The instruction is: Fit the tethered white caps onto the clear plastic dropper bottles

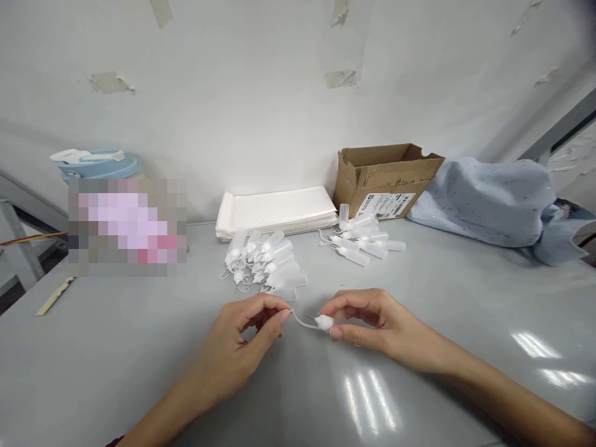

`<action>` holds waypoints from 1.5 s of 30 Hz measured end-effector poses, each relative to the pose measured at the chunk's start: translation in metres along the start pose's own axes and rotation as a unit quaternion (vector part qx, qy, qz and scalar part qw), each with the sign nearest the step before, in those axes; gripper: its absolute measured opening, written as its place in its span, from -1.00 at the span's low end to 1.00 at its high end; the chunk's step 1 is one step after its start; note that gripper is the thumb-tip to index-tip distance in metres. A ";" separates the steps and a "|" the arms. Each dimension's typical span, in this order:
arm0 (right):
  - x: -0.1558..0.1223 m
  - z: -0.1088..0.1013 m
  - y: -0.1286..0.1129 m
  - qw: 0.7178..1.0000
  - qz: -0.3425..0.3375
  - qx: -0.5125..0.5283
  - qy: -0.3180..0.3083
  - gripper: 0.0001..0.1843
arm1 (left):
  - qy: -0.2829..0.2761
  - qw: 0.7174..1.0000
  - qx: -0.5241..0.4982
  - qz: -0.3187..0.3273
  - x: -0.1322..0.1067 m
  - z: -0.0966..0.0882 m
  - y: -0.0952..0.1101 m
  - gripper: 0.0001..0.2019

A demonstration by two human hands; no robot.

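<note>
Between the thumb and fingers of my right hand (367, 316) is a white needle-tip cap (325, 322), its thin metal needle pointing left. A soft white strap (305, 323) curves from the cap over to my left hand (254, 326), which pinches its far end. Whether a bottle body is attached behind the cap is hidden by my right fingers. Just beyond my left hand lies a heap of translucent plastic needle-tip bottles (282, 273) with white caps and straps. A smaller group of similar bottles (356, 256) lies farther back on the right.
On the grey table (186, 335), a stack of white padded envelopes (279, 210) sits against the wall. Beside it stands an open cardboard box (395, 180), with bluish cloth (484, 198) to its right. A blurred-out item (125, 223) and a yellowish strip (56, 297) are at left.
</note>
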State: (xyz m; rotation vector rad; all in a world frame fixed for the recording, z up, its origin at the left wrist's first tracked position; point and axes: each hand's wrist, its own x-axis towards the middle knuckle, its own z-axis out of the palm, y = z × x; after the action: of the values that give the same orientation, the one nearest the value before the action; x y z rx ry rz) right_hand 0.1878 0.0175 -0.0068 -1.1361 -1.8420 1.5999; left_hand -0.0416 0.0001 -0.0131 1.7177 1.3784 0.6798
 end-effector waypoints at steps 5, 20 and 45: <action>0.001 0.005 0.003 1.000 0.005 0.026 0.001 -0.75 | -0.041 0.999 -0.005 0.009 0.000 0.001 0.003 -0.75; 0.000 0.005 0.000 0.999 0.001 0.051 -0.019 -0.80 | -0.073 0.997 0.025 0.014 0.000 0.003 0.006 -0.72; 0.001 0.008 0.005 0.998 -0.044 -0.034 0.019 -0.85 | -0.050 0.992 0.070 0.097 -0.002 0.013 -0.002 -0.79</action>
State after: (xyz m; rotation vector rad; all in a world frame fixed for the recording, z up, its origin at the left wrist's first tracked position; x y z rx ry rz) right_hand 0.1818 0.0136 -0.0134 -1.0909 -1.9071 1.4688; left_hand -0.0324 -0.0051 -0.0218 1.9890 1.2254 0.6044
